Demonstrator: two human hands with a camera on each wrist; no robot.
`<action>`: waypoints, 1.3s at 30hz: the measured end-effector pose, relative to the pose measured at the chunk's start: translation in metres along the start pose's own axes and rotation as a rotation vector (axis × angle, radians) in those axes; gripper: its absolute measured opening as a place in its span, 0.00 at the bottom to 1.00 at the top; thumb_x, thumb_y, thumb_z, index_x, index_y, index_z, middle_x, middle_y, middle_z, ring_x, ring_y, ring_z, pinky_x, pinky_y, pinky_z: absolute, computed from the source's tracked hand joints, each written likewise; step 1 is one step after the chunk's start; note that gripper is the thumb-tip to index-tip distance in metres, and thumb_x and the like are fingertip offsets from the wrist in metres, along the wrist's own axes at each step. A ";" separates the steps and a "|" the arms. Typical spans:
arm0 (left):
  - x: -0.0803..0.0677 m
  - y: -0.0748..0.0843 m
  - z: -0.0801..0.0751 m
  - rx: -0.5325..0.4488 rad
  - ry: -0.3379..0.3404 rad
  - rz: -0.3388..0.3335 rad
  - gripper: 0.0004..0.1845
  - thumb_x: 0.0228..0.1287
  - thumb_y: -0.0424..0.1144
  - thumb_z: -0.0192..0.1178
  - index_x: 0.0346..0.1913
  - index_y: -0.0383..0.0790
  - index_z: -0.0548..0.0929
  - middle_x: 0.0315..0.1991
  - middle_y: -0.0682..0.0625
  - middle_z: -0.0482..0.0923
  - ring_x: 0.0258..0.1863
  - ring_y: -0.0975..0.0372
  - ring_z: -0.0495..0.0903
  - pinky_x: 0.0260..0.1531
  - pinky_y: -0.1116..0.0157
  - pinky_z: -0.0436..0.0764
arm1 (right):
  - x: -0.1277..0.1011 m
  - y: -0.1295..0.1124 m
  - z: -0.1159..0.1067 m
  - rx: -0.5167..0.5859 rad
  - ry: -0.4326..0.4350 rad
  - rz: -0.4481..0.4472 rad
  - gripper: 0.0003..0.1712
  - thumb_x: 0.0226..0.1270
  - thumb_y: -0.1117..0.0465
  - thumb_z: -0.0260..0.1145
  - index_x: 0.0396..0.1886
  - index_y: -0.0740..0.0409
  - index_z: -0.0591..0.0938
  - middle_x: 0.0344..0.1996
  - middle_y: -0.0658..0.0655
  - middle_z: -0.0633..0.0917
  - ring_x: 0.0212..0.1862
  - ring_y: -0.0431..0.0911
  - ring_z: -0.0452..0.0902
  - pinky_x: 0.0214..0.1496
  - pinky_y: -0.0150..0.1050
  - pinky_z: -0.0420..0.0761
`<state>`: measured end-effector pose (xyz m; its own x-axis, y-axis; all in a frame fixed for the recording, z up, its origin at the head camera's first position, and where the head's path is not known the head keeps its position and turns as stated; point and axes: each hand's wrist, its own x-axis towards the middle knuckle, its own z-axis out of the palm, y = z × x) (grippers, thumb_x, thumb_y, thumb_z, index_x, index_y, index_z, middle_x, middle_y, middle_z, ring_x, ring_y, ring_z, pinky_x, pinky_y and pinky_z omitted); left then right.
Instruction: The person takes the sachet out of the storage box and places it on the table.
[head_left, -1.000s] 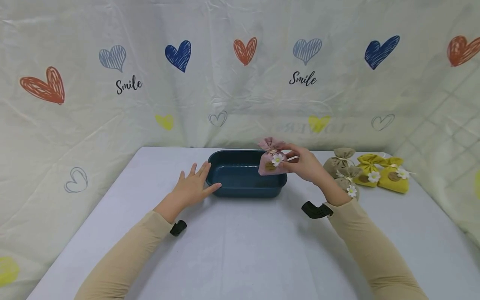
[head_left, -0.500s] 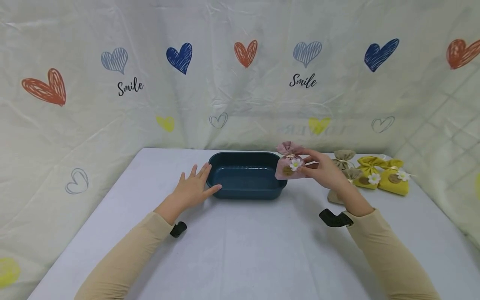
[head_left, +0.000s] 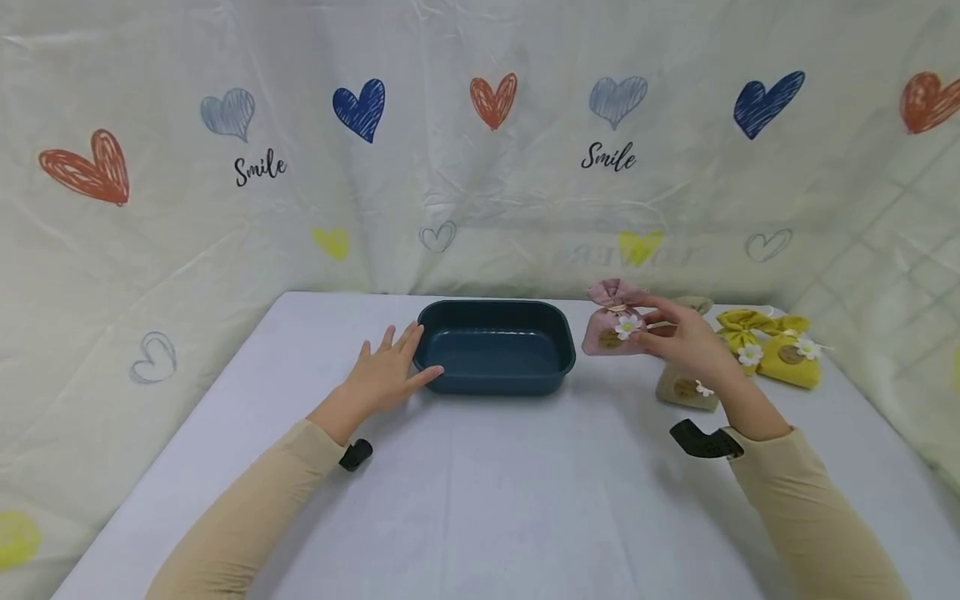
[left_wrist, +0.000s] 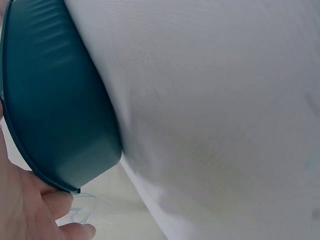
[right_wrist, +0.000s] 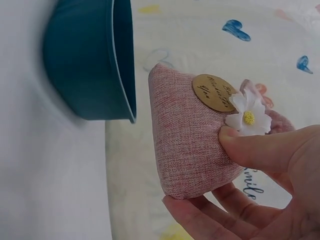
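Observation:
A pink cloth sachet (head_left: 604, 332) with a white flower and a round brown tag is pinched between the thumb and fingers of my right hand (head_left: 690, 343). It hangs above the table, just right of the teal rectangular dish (head_left: 495, 385). In the right wrist view the sachet (right_wrist: 185, 135) is clear of the dish wall (right_wrist: 82, 60). With fingers spread, my left hand (head_left: 382, 375) rests against the dish's left end. The left wrist view shows its fingers (left_wrist: 57, 204) at the dish rim. Inside the dish I see only its bare bottom.
Beige sachets (head_left: 686, 390) lie right of the dish, partly hidden by my right hand. Yellow sachets (head_left: 789, 360) with white flowers sit farther right. A white cloth covers the table (head_left: 517, 500). Behind it hangs a curtain (head_left: 525, 192) printed with hearts.
My right hand has carried the pink sachet rightward, from over the dish to beyond its right end. The left hand and the dish have stayed in place.

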<state>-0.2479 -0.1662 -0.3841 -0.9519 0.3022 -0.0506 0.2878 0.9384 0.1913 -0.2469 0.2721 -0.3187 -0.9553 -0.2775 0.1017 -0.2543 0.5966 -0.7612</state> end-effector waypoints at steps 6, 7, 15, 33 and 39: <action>0.001 -0.001 -0.001 0.018 -0.006 -0.003 0.52 0.74 0.72 0.44 0.84 0.40 0.43 0.84 0.46 0.40 0.81 0.42 0.39 0.71 0.31 0.44 | -0.006 0.009 -0.007 0.005 0.034 0.004 0.35 0.78 0.63 0.63 0.79 0.65 0.62 0.62 0.76 0.72 0.62 0.69 0.73 0.42 0.26 0.80; 0.001 -0.001 -0.001 0.018 -0.009 -0.006 0.52 0.74 0.72 0.44 0.84 0.40 0.42 0.84 0.46 0.40 0.81 0.42 0.39 0.71 0.31 0.44 | -0.007 0.010 -0.008 0.006 0.041 0.004 0.35 0.78 0.63 0.63 0.79 0.64 0.62 0.63 0.76 0.72 0.62 0.69 0.73 0.42 0.25 0.80; 0.001 0.000 0.000 0.019 -0.012 -0.003 0.52 0.73 0.72 0.45 0.84 0.40 0.42 0.84 0.46 0.40 0.80 0.41 0.39 0.71 0.31 0.43 | -0.018 0.018 -0.021 -0.002 0.082 0.017 0.36 0.78 0.63 0.63 0.78 0.67 0.60 0.64 0.78 0.70 0.62 0.70 0.70 0.42 0.21 0.77; 0.001 0.001 0.000 0.007 -0.004 0.002 0.52 0.73 0.71 0.46 0.84 0.40 0.44 0.83 0.46 0.41 0.80 0.41 0.41 0.70 0.31 0.44 | -0.044 0.044 -0.057 -0.022 0.127 0.068 0.38 0.77 0.60 0.65 0.79 0.67 0.61 0.65 0.80 0.67 0.44 0.18 0.66 0.40 0.24 0.80; -0.001 0.002 -0.002 0.004 -0.006 -0.002 0.52 0.73 0.71 0.46 0.84 0.39 0.43 0.84 0.46 0.41 0.80 0.41 0.39 0.71 0.32 0.43 | -0.051 0.053 -0.064 -0.059 0.154 0.062 0.34 0.78 0.63 0.63 0.75 0.73 0.62 0.60 0.82 0.68 0.41 0.16 0.67 0.36 0.23 0.80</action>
<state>-0.2466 -0.1654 -0.3819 -0.9518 0.3015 -0.0563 0.2865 0.9395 0.1877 -0.2216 0.3662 -0.3233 -0.9800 -0.1228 0.1564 -0.1984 0.6536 -0.7304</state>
